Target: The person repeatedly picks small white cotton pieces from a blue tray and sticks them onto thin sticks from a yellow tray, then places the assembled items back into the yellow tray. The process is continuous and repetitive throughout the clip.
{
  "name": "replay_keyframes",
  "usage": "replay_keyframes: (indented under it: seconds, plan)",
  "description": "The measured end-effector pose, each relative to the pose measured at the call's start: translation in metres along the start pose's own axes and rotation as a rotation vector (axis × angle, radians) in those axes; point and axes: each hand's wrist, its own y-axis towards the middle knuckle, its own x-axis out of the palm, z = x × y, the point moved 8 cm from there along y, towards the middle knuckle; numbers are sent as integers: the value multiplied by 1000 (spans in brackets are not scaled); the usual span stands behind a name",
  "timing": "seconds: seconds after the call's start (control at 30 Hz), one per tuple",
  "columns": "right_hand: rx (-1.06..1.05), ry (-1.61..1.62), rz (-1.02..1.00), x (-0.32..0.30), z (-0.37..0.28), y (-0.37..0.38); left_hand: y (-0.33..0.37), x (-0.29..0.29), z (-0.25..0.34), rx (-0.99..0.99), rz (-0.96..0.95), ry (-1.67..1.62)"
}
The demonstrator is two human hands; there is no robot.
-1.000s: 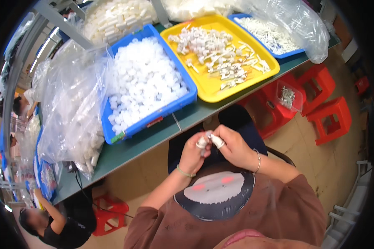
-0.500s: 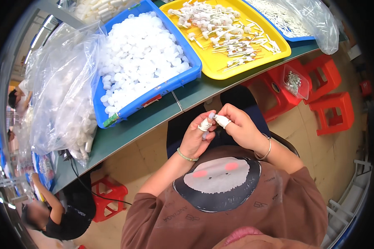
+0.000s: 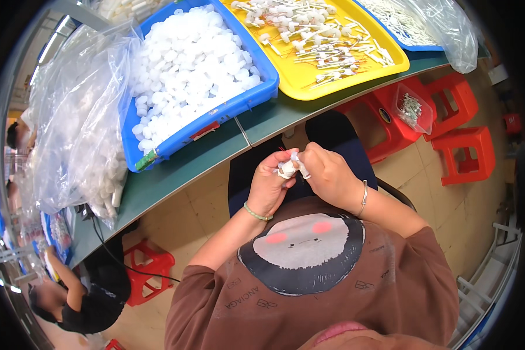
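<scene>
Both hands meet over my lap, just off the near edge of the table. My left hand (image 3: 268,184) is closed in a pinch on a small white plastic piece (image 3: 294,156), with a thin red wire end showing by its fingertips. Against the same piece, my right hand (image 3: 332,178) presses with curled fingers and thumb. White wrapping covers a digit on each hand. The fingers hide most of the piece. In front of my hands stands a blue tray (image 3: 207,129) heaped with white plastic caps (image 3: 192,64). Beside it lies a yellow tray (image 3: 309,92) with wired white stick parts (image 3: 332,49).
A clear bag (image 3: 79,128) of white tubes leans left of the blue tray. At the far right, another blue tray (image 3: 420,48) holds white sticks. Red stools (image 3: 464,154) stand on the right, one bearing a clear box (image 3: 411,111). A co-worker (image 3: 84,297) sits at lower left.
My right hand has turned inward, its fingers curling over the piece and its wrapped digit tipping downward. My left hand keeps its pinch. The whole view has shifted slightly.
</scene>
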Motion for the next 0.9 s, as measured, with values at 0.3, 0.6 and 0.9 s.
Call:
replay_keyframes:
  seconds: [0.3, 0.6, 0.9]
  plan:
    - [167, 575, 25, 6, 20, -10, -9, 16, 30, 266, 16, 417]
    - [-24, 293, 24, -20, -2, 7, -5, 10, 16, 111, 14, 83]
    - [329, -455, 27, -189, 127, 88, -2, 16, 5, 26, -66, 42]
